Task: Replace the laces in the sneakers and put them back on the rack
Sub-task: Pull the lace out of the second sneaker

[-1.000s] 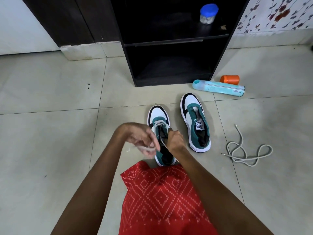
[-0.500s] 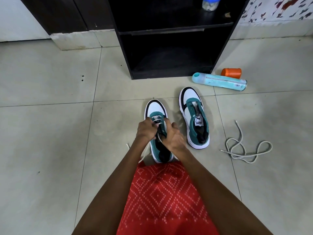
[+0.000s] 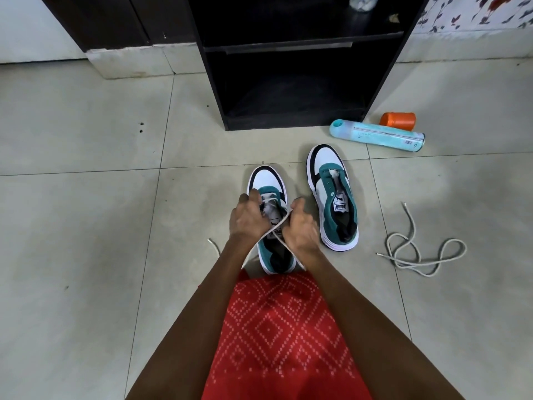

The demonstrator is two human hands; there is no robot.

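At frame centre a white lace (image 3: 277, 226) is gripped by the left hand (image 3: 247, 219) and the right hand (image 3: 300, 228), fingers curled, over the near sneaker (image 3: 266, 179) on the floor (image 3: 86, 226). The second sneaker (image 3: 331, 192) is seen just to the right, a loose lace (image 3: 418, 251) further right, the black rack (image 3: 288, 122) above

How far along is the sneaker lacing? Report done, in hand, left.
Done: only the lowest eyelets of the near teal-and-white sneaker carry its off-white lace. In hand: left hand and right hand grip that lace, crossed over the tongue. Left: the far matching sneaker shows bare eyelets, a second pale lace lies loose on the tiled floor, the black rack holds neither shoe.
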